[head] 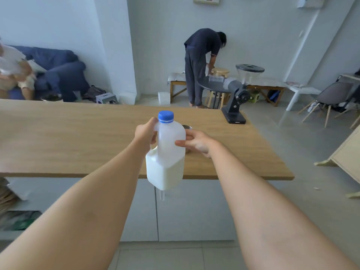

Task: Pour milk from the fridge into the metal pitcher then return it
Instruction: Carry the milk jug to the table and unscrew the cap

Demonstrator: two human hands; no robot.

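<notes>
My left hand (146,133) grips jug (167,152) by handle, fingers curled round it. My right hand (194,142) pinches jug's right side, thumb in front, fingers behind. Jug upright, held in air over near edge of table (78,137), blue cap (165,116) on, milk filling lower half. Pitcher (188,128) on table just behind jug, mostly hidden, only rim showing. Black grinder (236,94) at table's far right corner. Person (200,65) bending over stool (220,72) in background.
</notes>
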